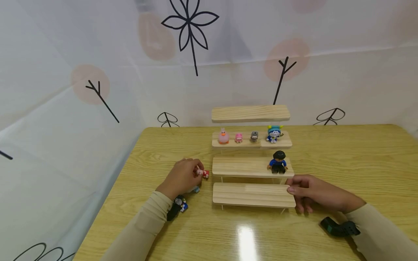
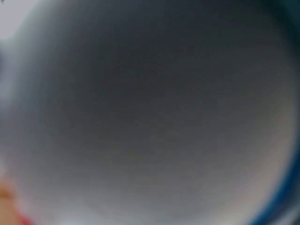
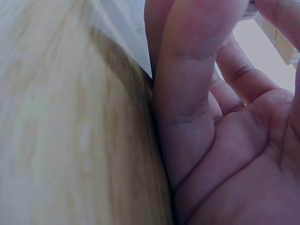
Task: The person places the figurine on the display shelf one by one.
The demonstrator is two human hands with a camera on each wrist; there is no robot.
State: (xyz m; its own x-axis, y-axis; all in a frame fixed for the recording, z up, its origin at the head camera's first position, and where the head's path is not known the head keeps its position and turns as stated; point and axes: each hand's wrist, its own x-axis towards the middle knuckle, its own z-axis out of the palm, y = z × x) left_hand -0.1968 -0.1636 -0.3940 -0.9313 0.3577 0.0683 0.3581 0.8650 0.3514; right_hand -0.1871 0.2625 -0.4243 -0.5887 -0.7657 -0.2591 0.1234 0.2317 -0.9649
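Observation:
In the head view, my left hand [image 1: 184, 177] pinches a small red-and-white toy figurine [image 1: 204, 173] just left of the tiered wooden display shelf [image 1: 253, 194]. A light blue figurine [image 1: 196, 189] shows partly under that hand, and a blue-and-white one [image 1: 183, 203] lies beside the wrist. At the shelf's right end is my right hand [image 1: 315, 192], its thumb touching the lowest board's corner and its other fingers relaxed. The right wrist view shows those fingers [image 3: 187, 84] loosely bent, with the hand's edge against the tabletop. The left wrist view is mostly a dark blur.
On the second board from the top stand a pink bird figurine [image 1: 223, 137], a small pink figure [image 1: 238, 137], a grey one [image 1: 254, 136] and a blue horned one [image 1: 274, 134]. A black-haired doll [image 1: 278, 162] sits one board lower. A printed cloth [image 1: 241, 87] hangs behind the table [image 1: 343, 156].

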